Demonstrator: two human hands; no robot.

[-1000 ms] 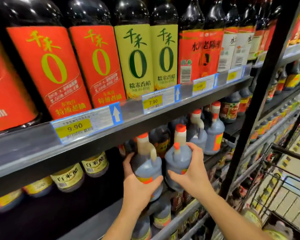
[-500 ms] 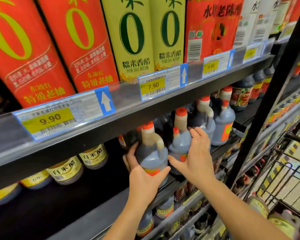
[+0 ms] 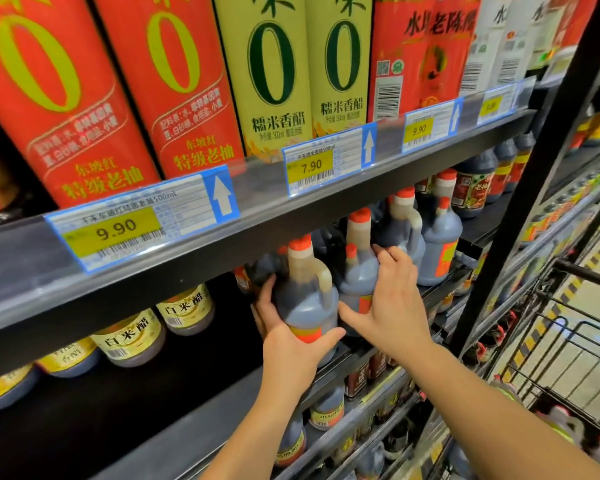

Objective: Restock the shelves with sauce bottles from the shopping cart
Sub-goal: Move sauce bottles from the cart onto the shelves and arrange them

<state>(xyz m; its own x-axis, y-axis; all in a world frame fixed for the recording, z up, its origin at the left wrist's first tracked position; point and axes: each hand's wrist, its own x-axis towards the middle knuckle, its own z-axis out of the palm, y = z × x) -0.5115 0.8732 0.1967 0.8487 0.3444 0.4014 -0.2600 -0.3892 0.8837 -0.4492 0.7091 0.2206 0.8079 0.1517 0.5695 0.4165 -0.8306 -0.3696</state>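
Two dark sauce jugs with orange caps and side handles stand at the front of the middle shelf [image 3: 201, 386]. My left hand [image 3: 288, 344] grips the base of the left jug [image 3: 307, 299], thumb across its orange label. My right hand [image 3: 392, 306] wraps the right jug [image 3: 355, 282], fingers over its shoulder and thumb low on its front. Two more jugs of the same kind [image 3: 437, 244] stand behind to the right. The shopping cart [image 3: 575, 341] shows at the lower right with bottles [image 3: 565, 424] in it.
The upper shelf [image 3: 291, 223] juts out just above the jugs, lined with tall red and green bottles [image 3: 187, 81] and price tags. Pale-labelled vinegar bottles [image 3: 132, 337] stand at the left of the middle shelf. A black upright post [image 3: 520, 216] separates the neighbouring bay.
Both hands have pushed the two jugs further in under the upper shelf, and the view has closed in on the shelf. Each hand keeps its hold.
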